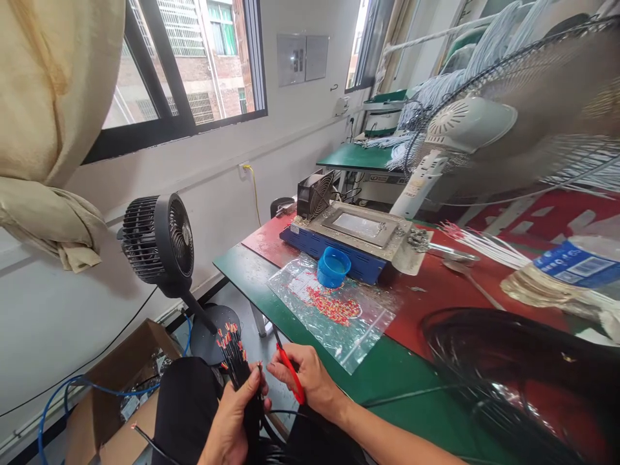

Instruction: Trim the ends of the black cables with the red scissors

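Observation:
My left hand (237,410) is closed round a bundle of black cables (235,361) above my lap. The cables' upper ends are stripped to short coloured wires, mostly orange-red and white. One cable end stands apart at the thumb and fingertips of that hand. Close by on the right, my right hand (310,381) grips red-handled scissors (292,374), whose dark blades point up and away. Its thumb and forefinger come near the single cable end; I cannot tell whether they touch it. Most of the scissors is hidden by the hand.
On the table lies a plastic bag (320,323) strewn with red and yellow bits, with a blue cup (333,267) on it. Behind stand a blue heating plate (334,248) and a fan (450,126). A black cable coil (484,361) lies right; a floor fan (162,239) and carton (87,413) left.

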{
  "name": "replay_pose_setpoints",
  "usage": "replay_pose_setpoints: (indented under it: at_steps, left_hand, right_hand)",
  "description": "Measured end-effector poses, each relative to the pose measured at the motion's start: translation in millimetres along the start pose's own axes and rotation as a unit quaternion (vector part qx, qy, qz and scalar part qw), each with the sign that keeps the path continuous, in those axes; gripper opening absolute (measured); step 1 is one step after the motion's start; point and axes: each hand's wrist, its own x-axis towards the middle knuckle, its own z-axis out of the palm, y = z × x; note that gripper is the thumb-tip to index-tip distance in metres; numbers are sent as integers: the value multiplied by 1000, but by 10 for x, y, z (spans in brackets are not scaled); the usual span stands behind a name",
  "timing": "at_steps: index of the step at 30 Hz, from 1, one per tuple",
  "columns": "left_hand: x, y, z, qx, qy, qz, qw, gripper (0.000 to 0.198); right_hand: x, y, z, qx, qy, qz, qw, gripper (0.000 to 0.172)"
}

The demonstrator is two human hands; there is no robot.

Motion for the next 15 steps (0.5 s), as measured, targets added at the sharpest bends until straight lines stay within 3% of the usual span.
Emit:
replay_pose_setpoints:
  at_steps: [7,10,12,15]
  left_hand:
    - [-18,-6,34,-6,-8,-10,1000,22]
    - [0,-3,36,-39,17,-21,999,23]
    - [31,-12,20,-59,25,-28,998,29]
    - [72,-21,-7,-86,27,-48,995,27]
  right_hand:
    - [5,20,11,-57,16,-42,997,38]
    - [4,92,19,-129,51,-126,982,30]
    - [-12,140,35,-210,67,-239,946,23]
    - [-61,162,83,-339,46,-401,849,22]
